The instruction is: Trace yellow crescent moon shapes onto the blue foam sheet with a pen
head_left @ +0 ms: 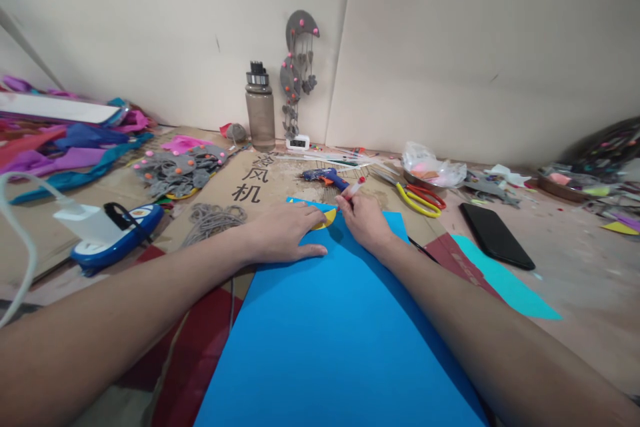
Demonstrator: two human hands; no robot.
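Note:
A large blue sheet (340,327) lies in front of me on the cardboard-covered table. My left hand (285,233) rests flat on its far left corner, fingers stretched out, pressing a small yellow curved piece (327,217). My right hand (365,220) is closed round a pen with a red cap (354,188), its tip down at the yellow piece's edge. The two hands almost touch.
A blue glue gun (325,178) and yellow-red scissors (420,199) lie just beyond my hands. A black phone (495,235) and a teal sheet (505,280) sit to the right. A water bottle (260,110), grey felt pieces (177,170) and a blue-white device (117,233) are left.

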